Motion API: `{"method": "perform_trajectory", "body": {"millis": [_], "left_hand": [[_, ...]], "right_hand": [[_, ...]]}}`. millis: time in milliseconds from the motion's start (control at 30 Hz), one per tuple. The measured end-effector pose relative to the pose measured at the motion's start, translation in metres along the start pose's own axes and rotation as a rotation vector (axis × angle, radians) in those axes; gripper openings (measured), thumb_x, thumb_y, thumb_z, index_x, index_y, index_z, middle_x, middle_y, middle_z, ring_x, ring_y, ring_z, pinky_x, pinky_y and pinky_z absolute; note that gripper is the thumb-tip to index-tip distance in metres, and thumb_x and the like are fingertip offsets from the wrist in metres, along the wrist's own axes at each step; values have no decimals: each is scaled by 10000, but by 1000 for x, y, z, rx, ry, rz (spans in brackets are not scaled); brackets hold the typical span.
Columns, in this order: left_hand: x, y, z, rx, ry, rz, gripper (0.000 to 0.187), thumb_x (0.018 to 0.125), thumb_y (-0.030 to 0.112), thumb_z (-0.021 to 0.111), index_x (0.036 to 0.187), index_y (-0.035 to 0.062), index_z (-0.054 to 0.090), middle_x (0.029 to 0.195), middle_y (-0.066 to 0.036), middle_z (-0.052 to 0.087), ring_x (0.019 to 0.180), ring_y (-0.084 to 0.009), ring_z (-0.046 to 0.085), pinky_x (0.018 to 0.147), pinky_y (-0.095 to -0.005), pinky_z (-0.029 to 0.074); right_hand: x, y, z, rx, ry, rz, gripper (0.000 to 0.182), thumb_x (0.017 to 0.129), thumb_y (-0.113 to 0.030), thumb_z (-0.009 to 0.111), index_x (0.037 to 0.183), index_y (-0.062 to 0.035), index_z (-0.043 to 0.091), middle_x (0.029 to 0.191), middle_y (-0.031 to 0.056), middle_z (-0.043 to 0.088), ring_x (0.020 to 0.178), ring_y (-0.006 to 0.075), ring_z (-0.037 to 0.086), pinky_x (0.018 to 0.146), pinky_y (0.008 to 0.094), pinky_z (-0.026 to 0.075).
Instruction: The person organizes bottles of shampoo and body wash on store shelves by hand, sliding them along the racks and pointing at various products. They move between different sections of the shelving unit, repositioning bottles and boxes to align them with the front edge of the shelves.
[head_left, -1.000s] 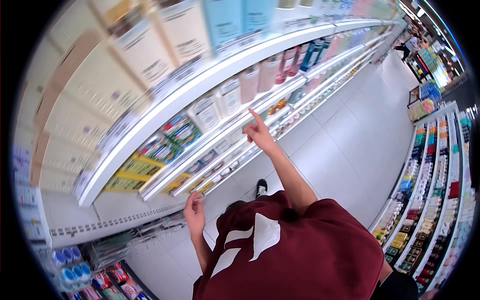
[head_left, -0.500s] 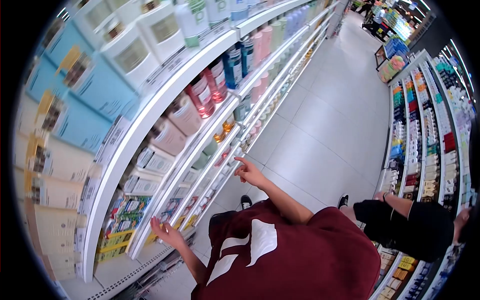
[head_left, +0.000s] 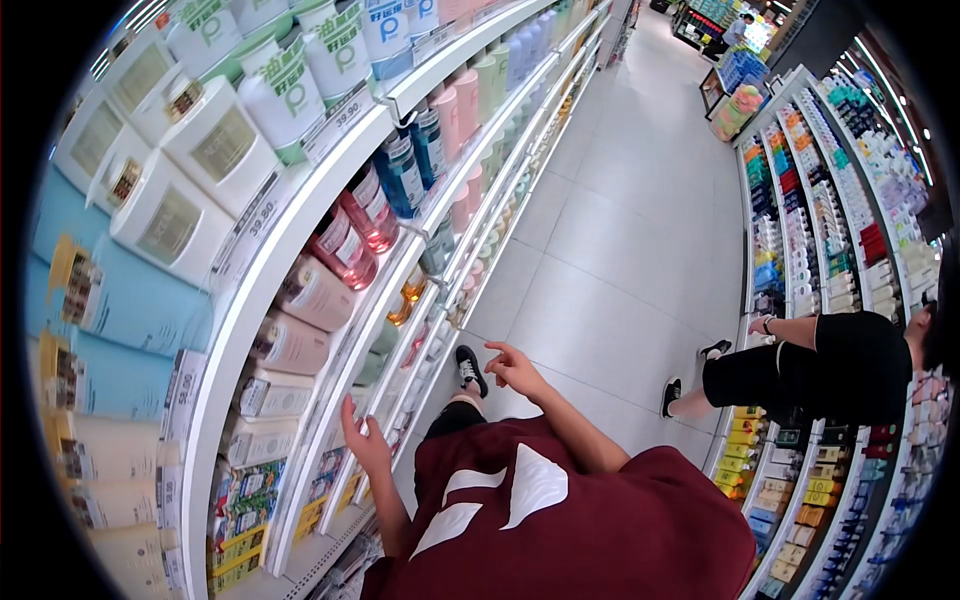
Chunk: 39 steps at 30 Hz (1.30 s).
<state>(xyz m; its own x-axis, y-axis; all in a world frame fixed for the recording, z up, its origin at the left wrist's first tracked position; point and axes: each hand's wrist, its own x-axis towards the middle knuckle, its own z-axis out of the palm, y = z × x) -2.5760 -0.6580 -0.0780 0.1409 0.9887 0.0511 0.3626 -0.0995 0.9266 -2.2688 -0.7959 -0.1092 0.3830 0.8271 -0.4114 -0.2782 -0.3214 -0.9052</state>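
My left hand (head_left: 367,442) is held beside the left shelf unit, nearest the lower shelves of boxes and bottles. Its fingers are apart and nothing is in it. Out over the floor in front of my body, my right hand (head_left: 515,370) has its fingers partly bent and apart, also with nothing in it. Neither hand touches a product. On the shelf ahead of my left hand stand pink bottles (head_left: 303,292), clear red bottles (head_left: 345,250) and dark blue bottles (head_left: 399,172). White pump bottles (head_left: 222,140) and light blue bottles (head_left: 140,300) fill the shelf above.
A tiled aisle floor (head_left: 600,230) runs ahead between two shelf units. Another person (head_left: 800,370) in black clothing stands by the right shelves (head_left: 835,190). Farther along are a display of blue packs (head_left: 745,70) and a distant person (head_left: 738,30).
The view has shifted along the left shelves, and my foot has come forward. My left hand has risen with its fingers pointing more upward. My right hand stays held out, empty.
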Motion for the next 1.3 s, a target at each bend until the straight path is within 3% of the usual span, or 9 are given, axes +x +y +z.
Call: {"method": "perform_trajectory", "body": {"millis": [233,467,967,1033,1067,1167,1233,1267,1300], "left_hand": [[50,26,75,-38,-168,64,580,883,-50,536,1459,15,514,1432,-158,569,1243,-277,587,950,-352,501],[90,55,142,-199,-428,-16,351,949,6,541,1292,-22,613,1149,-124,717,959,-180,696,856,-301,530],[161,92,272,-133,-685,43,297,979,48,555,1261,-14,624,1074,-102,714,881,-148,691,780,-277,538],[158,78,286,-60,-758,-45,309,957,58,570,1250,15,656,1035,-88,744,873,-147,686,766,-298,536],[156,62,292,2,-786,-39,257,956,105,597,1180,5,674,1020,-120,751,904,-217,716,779,-336,548],[151,9,290,467,-1010,-5,297,951,268,587,1005,4,712,979,-240,727,968,-395,712,820,-477,560],[139,-83,285,902,-1209,20,327,920,290,558,1015,39,746,1028,-266,714,986,-445,694,854,-534,551],[132,-80,278,971,-1275,16,310,883,265,591,1016,35,752,995,-267,717,958,-450,702,834,-529,558],[129,-161,272,898,-1487,279,234,848,148,570,870,-6,746,894,-246,721,883,-428,705,784,-479,564]], "right_hand": [[24,-27,-45,-39,120,57,467,949,-49,586,1412,-54,527,965,107,704,665,124,602,612,274,521],[66,-71,-70,-55,113,-16,471,934,-70,585,1400,-28,531,974,100,702,657,125,603,606,273,522],[127,-91,-157,-18,216,-11,426,941,-89,601,1361,-25,560,960,101,701,645,121,594,597,280,514],[122,-80,-171,19,249,-9,421,941,-88,601,1356,-25,565,951,102,701,635,120,593,584,280,508],[119,-75,-179,53,278,10,417,941,-89,602,1352,-27,570,941,103,704,629,120,596,569,279,502],[120,-53,-204,120,337,47,425,936,-106,618,1350,-18,574,926,111,724,616,117,607,547,271,505],[125,-49,-224,135,339,72,429,934,-104,616,1351,-14,573,931,115,726,614,119,607,553,269,515],[128,-48,-235,137,334,66,424,934,-91,607,1349,-12,573,934,116,724,611,121,605,550,272,514],[131,-53,-249,136,331,66,424,934,-91,607,1349,-12,573,934,116,724,611,121,605,550,272,514]]}}
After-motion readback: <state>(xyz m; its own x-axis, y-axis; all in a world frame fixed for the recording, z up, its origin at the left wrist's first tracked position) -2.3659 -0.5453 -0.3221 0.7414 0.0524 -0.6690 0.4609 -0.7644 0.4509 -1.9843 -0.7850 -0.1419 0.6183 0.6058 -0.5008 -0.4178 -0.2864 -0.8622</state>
